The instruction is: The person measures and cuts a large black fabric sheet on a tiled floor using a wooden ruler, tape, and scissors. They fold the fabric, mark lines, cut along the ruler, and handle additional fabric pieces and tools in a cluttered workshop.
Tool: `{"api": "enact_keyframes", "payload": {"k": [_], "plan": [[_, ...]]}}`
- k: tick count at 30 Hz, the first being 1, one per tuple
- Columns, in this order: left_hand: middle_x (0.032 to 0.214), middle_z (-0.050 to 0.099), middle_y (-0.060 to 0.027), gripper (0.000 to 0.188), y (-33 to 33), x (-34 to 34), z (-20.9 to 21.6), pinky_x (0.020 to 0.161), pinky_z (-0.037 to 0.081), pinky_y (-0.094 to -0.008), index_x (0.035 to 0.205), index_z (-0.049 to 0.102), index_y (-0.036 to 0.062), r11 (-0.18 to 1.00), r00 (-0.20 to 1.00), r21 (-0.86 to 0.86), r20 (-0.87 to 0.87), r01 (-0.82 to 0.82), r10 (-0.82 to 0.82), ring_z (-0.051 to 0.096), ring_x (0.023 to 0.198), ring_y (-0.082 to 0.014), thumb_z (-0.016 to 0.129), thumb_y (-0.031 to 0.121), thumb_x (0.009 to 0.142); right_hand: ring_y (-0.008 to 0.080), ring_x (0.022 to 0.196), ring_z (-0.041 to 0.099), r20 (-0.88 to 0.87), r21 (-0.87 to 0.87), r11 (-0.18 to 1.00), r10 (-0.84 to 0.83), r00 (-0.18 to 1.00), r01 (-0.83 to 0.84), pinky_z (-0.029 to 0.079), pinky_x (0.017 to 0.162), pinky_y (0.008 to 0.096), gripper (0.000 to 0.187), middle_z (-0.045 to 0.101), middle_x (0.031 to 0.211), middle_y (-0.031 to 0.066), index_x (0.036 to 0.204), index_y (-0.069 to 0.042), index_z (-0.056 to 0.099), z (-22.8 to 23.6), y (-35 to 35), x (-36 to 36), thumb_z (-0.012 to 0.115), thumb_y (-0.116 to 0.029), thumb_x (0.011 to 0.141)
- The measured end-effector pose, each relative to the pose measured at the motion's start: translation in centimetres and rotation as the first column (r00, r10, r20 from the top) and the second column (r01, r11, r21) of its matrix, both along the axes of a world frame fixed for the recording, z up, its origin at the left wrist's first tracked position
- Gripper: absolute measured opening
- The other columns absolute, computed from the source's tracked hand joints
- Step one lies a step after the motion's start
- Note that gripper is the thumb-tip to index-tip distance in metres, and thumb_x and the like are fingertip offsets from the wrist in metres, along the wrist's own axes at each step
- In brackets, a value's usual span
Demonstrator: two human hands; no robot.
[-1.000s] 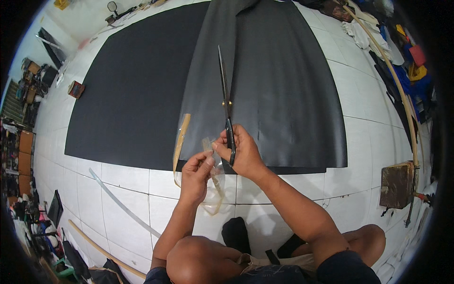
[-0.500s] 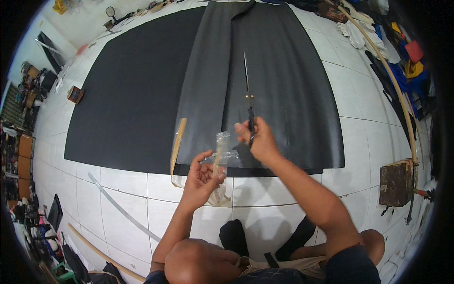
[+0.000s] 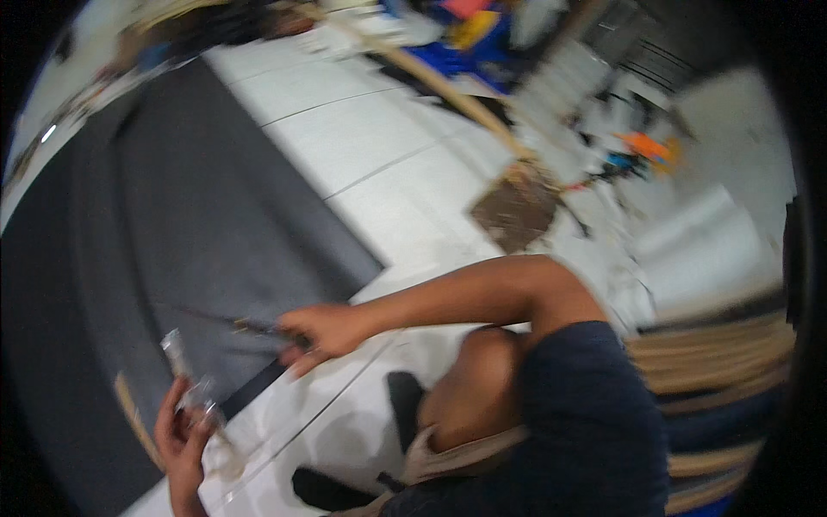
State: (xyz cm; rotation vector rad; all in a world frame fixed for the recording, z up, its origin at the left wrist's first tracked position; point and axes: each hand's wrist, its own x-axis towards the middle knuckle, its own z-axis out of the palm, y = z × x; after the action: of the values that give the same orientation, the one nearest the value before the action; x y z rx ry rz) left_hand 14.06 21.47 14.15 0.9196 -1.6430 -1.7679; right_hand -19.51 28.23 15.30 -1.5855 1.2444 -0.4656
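Observation:
My left hand [image 3: 181, 431] is closed around a crumpled clear plastic strip [image 3: 175, 351], its upper end sticking up past the fingers. More of the see-through plastic trails below the hand. My right hand [image 3: 323, 334] grips dark-handled scissors [image 3: 257, 327], whose long thin blades point left over the black sheet [image 3: 233, 207] and are smeared by motion. Whether the blades are apart cannot be made out. Beside my left hand, a narrow tan strip [image 3: 136, 414] lies against the sheet's near part.
White floor tiles [image 3: 388, 181] border the sheet. A brown block-shaped container [image 3: 517, 207] stands to the right, with a long tan pole [image 3: 439, 82] reaching it. Farther right are a white roll [image 3: 706, 246] and stacked tan and dark layers [image 3: 715, 370]. Blue and yellow items lie at the back.
The view has swung to the right, so the sheet and both hands now appear farther left, tilted and blurred. Scissors and plastic strip stay in the same hands.

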Motion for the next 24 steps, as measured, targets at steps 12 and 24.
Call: {"api": "enact_keyframes", "payload": {"k": [12, 24], "plan": [[0.138, 0.045, -0.0175, 0.079, -0.6, -11.4, 2.9, 0.080, 0.051, -0.0333, 0.148, 0.026, 0.0050, 0.684, 0.966, -0.682, 0.183, 0.260, -0.184, 0.060, 0.094, -0.0200, 0.067, 0.029, 0.085, 0.0140, 0.077, 0.062, 0.387, -0.253, 0.763, -0.483, 0.785, 0.594, 0.051, 0.066, 0.0291, 0.035, 0.063, 0.082, 0.0087, 0.097, -0.001, 0.051, 4.9, 4.9, -7.4, 0.077, -0.018, 0.081], [0.093, 0.067, -0.0203, 0.036, 7.8, 5.2, -15.1, 0.077, 0.049, -0.0472, 0.090, 0.066, 0.0057, 0.600, 0.366, -0.035, 0.820, 0.799, -0.439, 0.062, 0.086, -0.0390, 0.055, 0.040, 0.085, 0.0174, 0.089, 0.059, -0.431, -0.479, 0.506, -0.847, 0.310, 0.718, 0.050, 0.073, 0.0321, 0.035, 0.062, 0.103, 0.0115, 0.115, 0.001, 0.054, 3.0, 13.4, -20.7, 0.056, -0.028, 0.094]]}}
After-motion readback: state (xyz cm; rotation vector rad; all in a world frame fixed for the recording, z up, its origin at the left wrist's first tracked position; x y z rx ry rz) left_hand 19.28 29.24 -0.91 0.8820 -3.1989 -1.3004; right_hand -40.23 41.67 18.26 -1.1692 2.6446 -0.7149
